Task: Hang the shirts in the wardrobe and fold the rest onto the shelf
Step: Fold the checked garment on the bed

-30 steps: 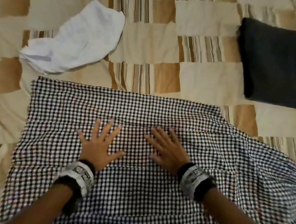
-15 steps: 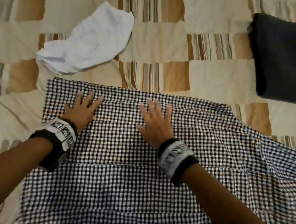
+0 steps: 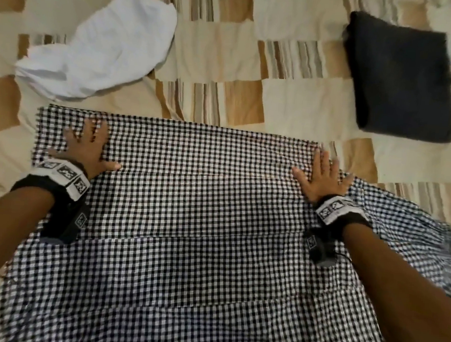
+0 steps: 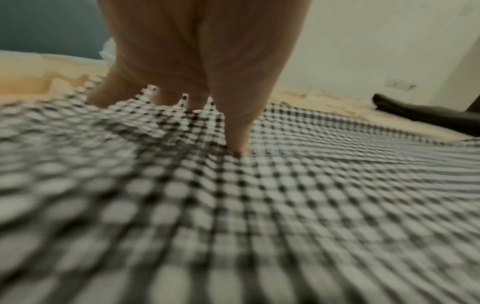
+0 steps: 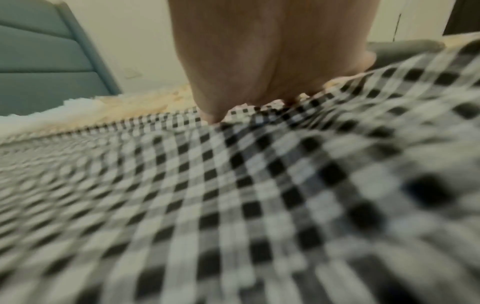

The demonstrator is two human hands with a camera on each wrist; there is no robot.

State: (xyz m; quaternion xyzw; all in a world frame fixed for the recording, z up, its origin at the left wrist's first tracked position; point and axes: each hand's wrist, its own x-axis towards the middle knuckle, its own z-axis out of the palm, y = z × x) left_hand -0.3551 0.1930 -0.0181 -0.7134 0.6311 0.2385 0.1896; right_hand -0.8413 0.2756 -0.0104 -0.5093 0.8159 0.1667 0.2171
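both hands, left hand (image 3: 87, 149) at 9 o'clock and right hand (image 3: 323, 176) at 3, press the checked shirt (image 3: 189, 221) with fingers spread flat, so lopsided pressure could probably bunch it

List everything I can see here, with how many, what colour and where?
checked garment: one, black and white, spread flat on the bedspread, nearest the person.
white garment: one, white, crumpled, far left.
dark garment: one, charcoal, folded, far right.
bedspread: one, cream and tan patchwork with striped squares, under everything.
headboard: one, blue-grey, padded, behind the bed.
wristbands: two, black with white markers, one on each wrist.
left hand: flat on the checked garment's far left corner.
right hand: flat near its far right edge.
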